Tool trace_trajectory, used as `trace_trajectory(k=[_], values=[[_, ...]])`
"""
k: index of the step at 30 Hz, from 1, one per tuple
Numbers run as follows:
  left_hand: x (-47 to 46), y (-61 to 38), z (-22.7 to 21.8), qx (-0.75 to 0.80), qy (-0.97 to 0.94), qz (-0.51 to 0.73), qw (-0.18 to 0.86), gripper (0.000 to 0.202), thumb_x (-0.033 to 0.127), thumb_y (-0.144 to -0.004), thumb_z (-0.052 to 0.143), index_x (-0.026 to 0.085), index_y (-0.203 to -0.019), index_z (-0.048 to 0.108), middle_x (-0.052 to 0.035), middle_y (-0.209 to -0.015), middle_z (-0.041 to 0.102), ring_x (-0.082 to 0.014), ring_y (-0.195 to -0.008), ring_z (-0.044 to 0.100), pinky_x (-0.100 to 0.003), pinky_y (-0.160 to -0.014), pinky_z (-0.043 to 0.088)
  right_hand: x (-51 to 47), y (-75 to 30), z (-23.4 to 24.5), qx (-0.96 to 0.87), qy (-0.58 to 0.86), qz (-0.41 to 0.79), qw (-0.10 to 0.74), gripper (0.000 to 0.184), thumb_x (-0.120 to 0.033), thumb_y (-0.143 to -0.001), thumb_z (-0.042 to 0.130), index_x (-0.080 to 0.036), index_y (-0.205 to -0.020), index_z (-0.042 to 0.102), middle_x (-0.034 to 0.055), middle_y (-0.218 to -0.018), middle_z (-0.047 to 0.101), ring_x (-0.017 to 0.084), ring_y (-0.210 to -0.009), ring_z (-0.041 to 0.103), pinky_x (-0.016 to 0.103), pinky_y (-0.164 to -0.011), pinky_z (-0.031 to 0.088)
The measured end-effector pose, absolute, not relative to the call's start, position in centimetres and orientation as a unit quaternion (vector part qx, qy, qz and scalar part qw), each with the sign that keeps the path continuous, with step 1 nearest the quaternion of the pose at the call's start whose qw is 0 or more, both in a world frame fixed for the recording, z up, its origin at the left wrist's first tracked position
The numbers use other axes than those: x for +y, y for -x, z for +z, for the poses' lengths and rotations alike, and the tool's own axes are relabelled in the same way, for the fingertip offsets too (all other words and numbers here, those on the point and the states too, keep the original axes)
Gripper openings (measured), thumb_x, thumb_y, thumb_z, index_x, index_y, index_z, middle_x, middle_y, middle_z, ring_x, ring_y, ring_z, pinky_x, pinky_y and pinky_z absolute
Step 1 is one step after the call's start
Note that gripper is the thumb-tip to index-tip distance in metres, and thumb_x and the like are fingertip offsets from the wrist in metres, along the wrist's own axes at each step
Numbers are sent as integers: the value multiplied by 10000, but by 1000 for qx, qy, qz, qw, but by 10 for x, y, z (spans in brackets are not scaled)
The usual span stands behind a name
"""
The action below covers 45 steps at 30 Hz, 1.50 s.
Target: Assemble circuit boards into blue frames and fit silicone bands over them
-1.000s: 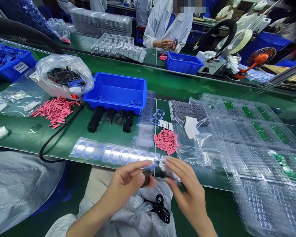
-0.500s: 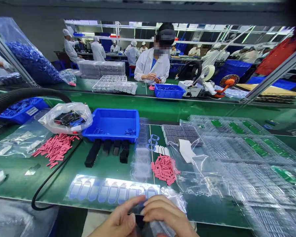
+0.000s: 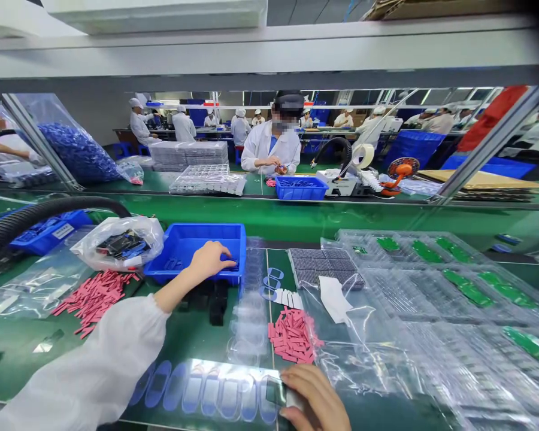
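Observation:
My left hand (image 3: 212, 258) reaches into a blue bin (image 3: 197, 232), its bent fingers apart over a few blue plastic frames (image 3: 175, 263) at the right side. Whether a fingertip touches one is unclear. At the front of the bench, my right hand (image 3: 317, 395) is closed around a small grey, glossy piece (image 3: 276, 392), mostly hidden by the fingers. Beside it lies a clear film sheet with a row of oval blue-rimmed stickers (image 3: 209, 395). Loose pink strips (image 3: 294, 335) are heaped just beyond the right hand.
Another pink pile (image 3: 96, 296) and a bag of dark parts (image 3: 128, 242) lie left. Black blocks (image 3: 218, 302) sit below the bin. Clear trays with green boards (image 3: 467, 287) fill the right. A black hose (image 3: 49, 209) arches at left; a co-worker (image 3: 272, 146) sits opposite.
My hands were together at the bench's front edge. The left has gone forward into the blue bin; the right has moved slightly right, holding the grey piece. The view has tipped upward.

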<state>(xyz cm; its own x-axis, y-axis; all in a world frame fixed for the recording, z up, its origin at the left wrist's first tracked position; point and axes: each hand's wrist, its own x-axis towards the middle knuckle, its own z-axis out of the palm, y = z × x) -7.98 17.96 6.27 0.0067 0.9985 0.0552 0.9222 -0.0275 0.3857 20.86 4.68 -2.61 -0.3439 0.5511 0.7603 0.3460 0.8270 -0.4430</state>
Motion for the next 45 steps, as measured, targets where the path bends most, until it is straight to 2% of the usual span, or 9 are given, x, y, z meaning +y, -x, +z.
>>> trace_trajectory(k=[6,12,19,23,26,30,36,41,45], values=[[193,83,60,699,-688,137,142,264,312,-866,566,171,-1087,589,-75,-1123,618,-217,-964,611,-432,-819,512,42,-212,-26,-804,305,133,493,204,-363,-862,576,-191,-964,615,65,-831,721,197,-753,698,269,-667,589],[155,78,75,683,-648,292,168,191,314,-859,549,165,-966,601,-76,-1068,623,-238,-1037,571,-445,-889,465,38,-212,-26,-805,315,153,479,178,-326,-869,573,-191,-981,607,71,-874,713,201,-805,690,286,-691,588],[55,32,78,559,-516,476,440,630,342,-858,526,289,-1395,201,-26,-985,563,-161,-893,618,-320,-743,548,27,-216,-32,-739,340,116,570,218,-343,-870,566,-190,-1015,622,77,-853,705,214,-770,686,314,-641,591],[-4,-10,61,450,-328,496,666,435,353,-757,698,269,-1161,558,-20,-971,574,-134,-871,603,-264,-739,531,6,-204,-33,-657,385,164,627,280,-270,-908,489,-184,-1171,529,122,-933,659,235,-816,666,357,-636,575],[-30,-36,40,368,-271,498,737,333,355,-689,762,220,-952,608,5,-839,615,-97,-737,623,-209,-656,503,-13,-185,-27,-616,397,192,653,309,-309,-887,527,-191,-1172,531,122,-937,659,244,-816,657,380,-665,554],[-49,-46,21,340,-276,539,719,268,391,-718,726,183,-818,590,0,-744,648,-90,-666,628,-205,-645,472,-29,-163,-10,-584,416,213,663,298,-356,-867,563,-212,-1127,550,43,-735,659,185,-615,618,354,-634,523],[-62,-30,25,334,-380,516,691,180,348,-712,737,205,-820,725,-57,-956,642,-172,-922,615,-287,-839,453,-30,-156,18,-531,450,416,586,255,-378,-937,432,-221,-1126,499,-77,-466,482,84,-344,424,189,-353,361],[-64,-24,25,274,-221,555,754,233,421,-685,738,193,-702,690,-30,-999,659,-138,-950,612,-245,-850,443,-18,-172,22,-671,411,315,530,194,-375,-885,540,-223,-982,609,45,-816,633,165,-739,624,262,-605,530],[-64,-22,26,268,-112,541,789,367,485,-647,735,172,-833,694,-44,-975,697,-134,-883,658,-241,-791,502,-11,-190,27,-775,340,245,473,210,-350,-884,546,-238,-1045,620,85,-1012,599,242,-993,557,397,-810,503]])
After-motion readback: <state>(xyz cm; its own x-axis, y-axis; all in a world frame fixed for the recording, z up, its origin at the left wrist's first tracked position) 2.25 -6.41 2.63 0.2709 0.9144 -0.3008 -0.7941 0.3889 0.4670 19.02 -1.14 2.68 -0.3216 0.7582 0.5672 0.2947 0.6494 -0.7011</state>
